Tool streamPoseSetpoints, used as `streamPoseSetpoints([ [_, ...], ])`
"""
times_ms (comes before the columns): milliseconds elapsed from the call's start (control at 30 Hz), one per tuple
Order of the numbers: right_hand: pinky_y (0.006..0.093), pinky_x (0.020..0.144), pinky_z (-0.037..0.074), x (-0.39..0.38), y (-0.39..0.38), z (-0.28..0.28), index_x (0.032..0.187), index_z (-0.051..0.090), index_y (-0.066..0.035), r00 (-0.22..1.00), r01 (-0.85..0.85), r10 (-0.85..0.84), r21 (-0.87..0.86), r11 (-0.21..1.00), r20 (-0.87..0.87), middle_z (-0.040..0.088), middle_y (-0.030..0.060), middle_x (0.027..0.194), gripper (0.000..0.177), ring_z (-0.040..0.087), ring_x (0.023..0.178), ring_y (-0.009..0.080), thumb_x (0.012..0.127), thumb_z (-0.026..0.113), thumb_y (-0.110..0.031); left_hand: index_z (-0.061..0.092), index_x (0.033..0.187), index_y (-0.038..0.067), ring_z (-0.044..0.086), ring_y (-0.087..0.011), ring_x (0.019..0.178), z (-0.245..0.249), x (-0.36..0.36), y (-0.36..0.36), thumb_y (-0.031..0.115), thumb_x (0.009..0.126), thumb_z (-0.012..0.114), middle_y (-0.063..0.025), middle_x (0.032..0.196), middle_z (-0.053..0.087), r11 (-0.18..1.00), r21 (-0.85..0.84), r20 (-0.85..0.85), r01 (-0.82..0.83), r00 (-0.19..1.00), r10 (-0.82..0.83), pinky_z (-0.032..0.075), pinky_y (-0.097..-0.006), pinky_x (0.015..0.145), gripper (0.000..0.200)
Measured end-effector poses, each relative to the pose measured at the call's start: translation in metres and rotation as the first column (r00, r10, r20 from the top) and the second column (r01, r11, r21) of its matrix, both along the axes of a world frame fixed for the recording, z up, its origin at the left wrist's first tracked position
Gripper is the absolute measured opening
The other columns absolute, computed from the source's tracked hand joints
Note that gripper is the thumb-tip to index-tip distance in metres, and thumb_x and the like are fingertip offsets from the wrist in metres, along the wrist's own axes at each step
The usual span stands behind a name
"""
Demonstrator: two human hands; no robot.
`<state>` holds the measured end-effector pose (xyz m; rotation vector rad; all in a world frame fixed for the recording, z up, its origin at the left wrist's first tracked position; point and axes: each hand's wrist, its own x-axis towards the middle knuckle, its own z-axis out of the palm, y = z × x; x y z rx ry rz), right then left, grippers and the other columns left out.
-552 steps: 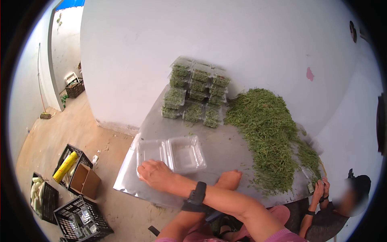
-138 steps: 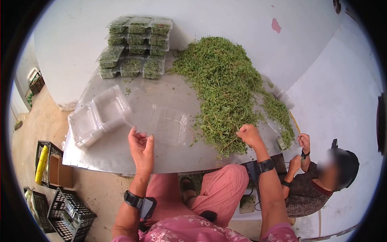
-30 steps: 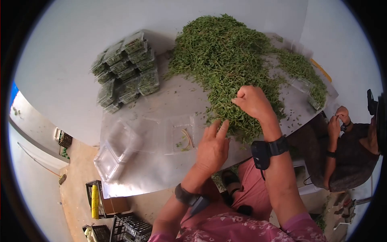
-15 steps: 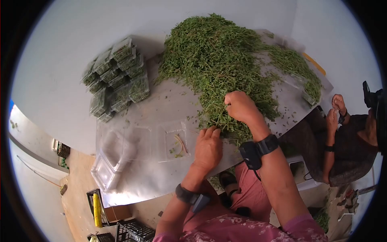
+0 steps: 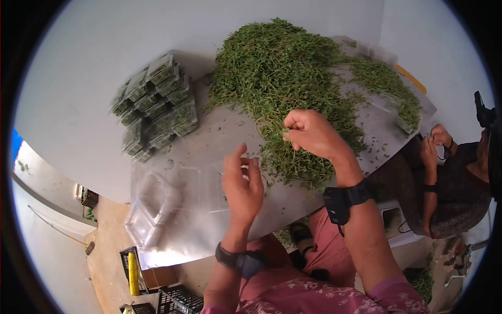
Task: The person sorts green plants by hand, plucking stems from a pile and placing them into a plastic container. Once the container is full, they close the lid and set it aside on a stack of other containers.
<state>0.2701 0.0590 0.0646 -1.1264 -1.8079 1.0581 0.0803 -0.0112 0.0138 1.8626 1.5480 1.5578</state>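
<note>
A large heap of green leafy stems [image 5: 282, 68] spreads over the metal-topped table [image 5: 219, 131]. My right hand [image 5: 314, 135] is over the heap's near part, thumb and fingers pinched on a small green sprig [image 5: 286, 130]. To its left, my left hand [image 5: 243, 186] is raised with fingers apart and holds nothing. Behind the left hand lies an open clear plastic clamshell box [image 5: 185, 183], partly hidden by that hand. Other empty clear clamshells [image 5: 144, 225] rest at the table's left front edge.
Filled clear clamshell boxes [image 5: 159, 104] are stacked at the back left. At the right sits a co-worker [image 5: 455, 183], hands together beside a smaller spread of greens [image 5: 387, 83]. Black crates [image 5: 178, 301] and a yellow roll [image 5: 133, 275] are on the floor at left.
My left hand has lifted from the table by the heap and moved left, its fingers spreading. My right hand has shifted slightly up and its pinch now shows a bit of green.
</note>
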Motion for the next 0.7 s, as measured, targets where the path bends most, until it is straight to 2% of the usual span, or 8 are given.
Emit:
streamPoseSetpoints([
  [33, 0.0258, 0.049, 0.042, -0.001, 0.0, 0.0, 0.092, 0.056, 0.004, 0.999, -0.037, 0.037, -0.008, 0.999, -0.02, 0.061, 0.0054, 0.072, 0.011, 0.055, 0.056, 0.0083, 0.087, 0.059, -0.005, 0.05, 0.126, -0.003, 0.06, -0.0141, 0.081, -0.006, -0.008, 0.009, 0.007, 0.093, 0.057, -0.0118, 0.121, 0.058, 0.999, -0.021, 0.124, 0.037, 0.992, -0.034, 0.049, -0.0278, 0.068, 0.035],
  [133, 0.0251, 0.049, 0.041, -0.005, -0.002, -0.003, 0.092, 0.056, 0.004, 0.989, -0.137, 0.135, -0.035, 0.99, -0.061, 0.06, 0.0044, 0.071, 0.01, 0.054, 0.055, 0.008, 0.086, 0.06, -0.004, 0.049, 0.129, -0.004, 0.059, -0.0116, 0.076, -0.003, -0.016, 0.015, 0.011, 0.094, 0.056, -0.0126, 0.122, 0.057, 0.975, -0.134, 0.464, 0.175, 0.881, -0.095, 0.048, -0.0268, 0.066, 0.038],
  [233, 0.0256, 0.049, 0.042, -0.008, -0.002, -0.006, 0.091, 0.057, 0.004, 0.978, -0.204, 0.2, -0.07, 0.976, -0.058, 0.059, 0.0039, 0.07, 0.011, 0.054, 0.055, 0.0085, 0.084, 0.061, -0.004, 0.049, 0.13, -0.002, 0.056, -0.0094, 0.068, -0.002, -0.017, 0.013, 0.013, 0.095, 0.056, -0.0126, 0.114, 0.062, 0.956, -0.177, 0.57, 0.234, 0.816, -0.095, 0.046, -0.0249, 0.061, 0.038],
  [333, 0.0273, 0.051, 0.044, -0.012, -0.001, -0.01, 0.092, 0.059, 0.005, 0.974, -0.226, 0.223, -0.099, 0.969, -0.042, 0.059, 0.0049, 0.067, 0.015, 0.055, 0.056, 0.0096, 0.081, 0.062, -0.005, 0.056, 0.121, 0.0, 0.052, -0.0073, 0.06, 0.001, -0.019, 0.01, 0.014, 0.095, 0.057, -0.0086, 0.095, 0.066, 0.907, -0.231, 0.672, 0.353, 0.731, -0.113, 0.042, -0.0218, 0.055, 0.029],
  [400, 0.028, 0.053, 0.045, -0.015, -0.002, -0.011, 0.093, 0.06, 0.005, 0.976, -0.218, 0.218, -0.114, 0.969, -0.016, 0.06, 0.0061, 0.068, 0.017, 0.056, 0.058, 0.0101, 0.08, 0.062, -0.004, 0.06, 0.112, 0.001, 0.051, -0.0066, 0.056, -0.001, -0.021, 0.009, 0.014, 0.095, 0.058, -0.0055, 0.083, 0.065, 0.885, -0.263, 0.675, 0.385, 0.729, -0.116, 0.04, -0.0203, 0.052, 0.022],
  [433, 0.0296, 0.054, 0.046, -0.015, 0.0, -0.014, 0.094, 0.061, 0.005, 0.982, -0.183, 0.185, -0.059, 0.981, 0.035, 0.061, 0.0078, 0.068, 0.017, 0.057, 0.059, 0.0128, 0.08, 0.062, -0.004, 0.062, 0.107, 0.001, 0.051, -0.0063, 0.055, -0.003, -0.021, 0.008, 0.015, 0.095, 0.058, -0.0039, 0.077, 0.065, 0.872, -0.28, 0.676, 0.401, 0.728, -0.118, 0.039, -0.0196, 0.05, 0.019],
  [600, 0.0384, 0.063, 0.049, -0.014, 0.002, -0.024, 0.096, 0.064, 0.002, 0.964, 0.014, -0.054, 0.155, 0.988, 0.26, 0.065, 0.0165, 0.075, 0.018, 0.063, 0.068, 0.0294, 0.079, 0.061, -0.001, 0.064, 0.099, 0.003, 0.048, -0.0059, 0.053, -0.005, -0.024, 0.002, 0.017, 0.097, 0.055, -0.0018, 0.073, 0.061, 0.864, -0.329, 0.661, 0.382, 0.746, -0.078, 0.036, -0.0196, 0.049, 0.017],
  [700, 0.0361, 0.058, 0.047, -0.013, 0.008, -0.037, 0.095, 0.061, 0.003, 0.955, 0.011, -0.105, 0.321, 0.947, 0.278, 0.063, 0.0152, 0.07, 0.015, 0.059, 0.058, 0.0246, 0.081, 0.061, -0.003, 0.064, 0.099, 0.002, 0.048, -0.0056, 0.053, -0.007, -0.028, 0.0, 0.018, 0.098, 0.054, -0.002, 0.073, 0.061, 0.861, -0.349, 0.652, 0.371, 0.756, -0.061, 0.036, -0.0197, 0.048, 0.019],
])
